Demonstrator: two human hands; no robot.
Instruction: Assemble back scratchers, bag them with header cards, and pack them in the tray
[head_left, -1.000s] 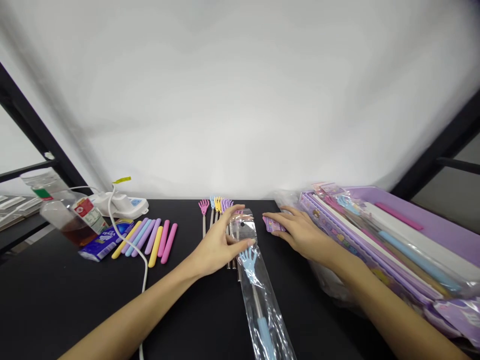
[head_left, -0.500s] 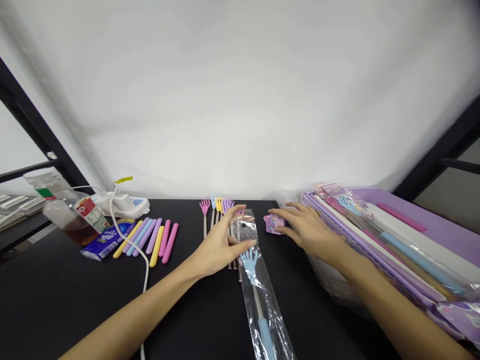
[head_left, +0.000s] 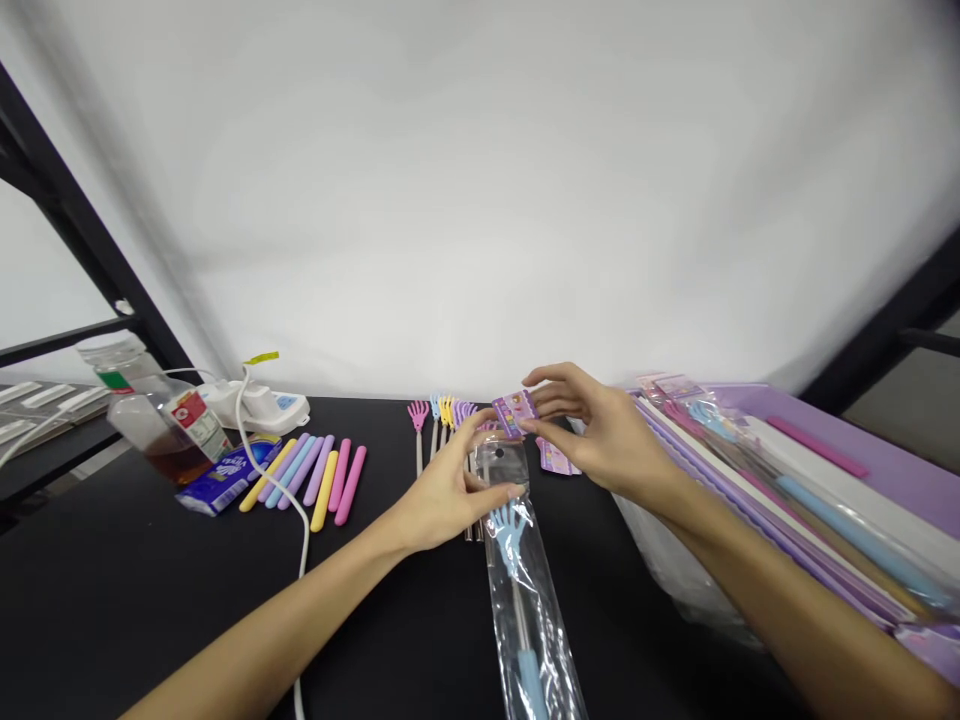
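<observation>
My left hand (head_left: pixel 457 490) grips the top of a clear plastic bag (head_left: pixel 551 625), thumb in front and fingers behind. Inside the bag lies a blue back scratcher (head_left: pixel 523 610), its hand-shaped head just below my thumb. Between the thumb and fingers of my right hand (head_left: pixel 592 425) is a small purple printed card (head_left: pixel 514 412), held just above the bag's mouth. More such cards (head_left: pixel 556 458) lie on the black table beneath my right hand. Behind my left hand rest several back scratcher heads with metal rods (head_left: pixel 418 425) in pink, blue, yellow and purple, partly hidden.
Several coloured handle tubes (head_left: pixel 324 490) lie at left, by a blue packet (head_left: pixel 217 478), a bottle of dark liquid (head_left: pixel 161 420) and a white power strip (head_left: pixel 289 412). A white cable (head_left: pixel 305 540) crosses the table. At right stands a purple box (head_left: pixel 915 500) of bagged back scratchers.
My right hand has picked up one purple card from the small pile and carried it left, to the top of the bag. My left hand still holds the bag. The view has shifted slightly.
</observation>
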